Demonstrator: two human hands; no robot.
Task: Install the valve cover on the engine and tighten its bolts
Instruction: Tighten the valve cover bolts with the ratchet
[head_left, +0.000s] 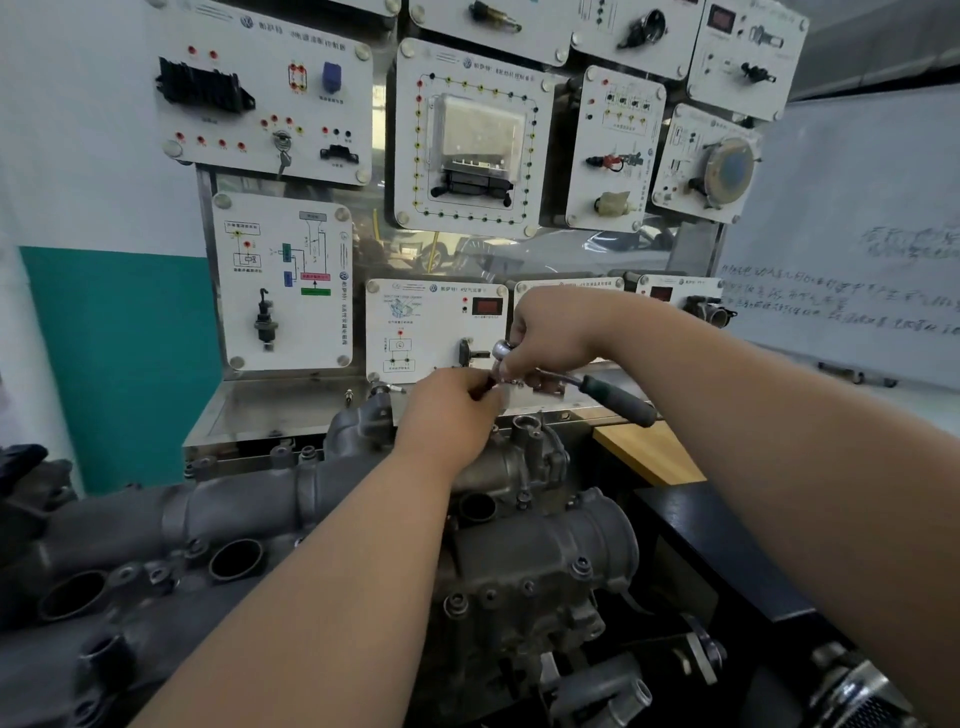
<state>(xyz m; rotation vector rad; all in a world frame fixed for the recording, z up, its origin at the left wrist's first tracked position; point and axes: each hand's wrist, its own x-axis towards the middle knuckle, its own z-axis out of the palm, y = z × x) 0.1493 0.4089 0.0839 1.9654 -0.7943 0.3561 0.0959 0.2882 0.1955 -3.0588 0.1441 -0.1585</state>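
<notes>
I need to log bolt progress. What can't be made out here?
- Bolt: head view, hidden behind the left hand and right hand at the ratchet head.
- What the left hand holds, if anything: head view, hidden by its own back.
- Valve cover: head view, forearms cross the engine.
- Whiteboard writing: head view, blurred.

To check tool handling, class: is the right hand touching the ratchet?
Touching. The head view shows the right hand curled over the ratchet at its head end, the handle sticking out.
</notes>
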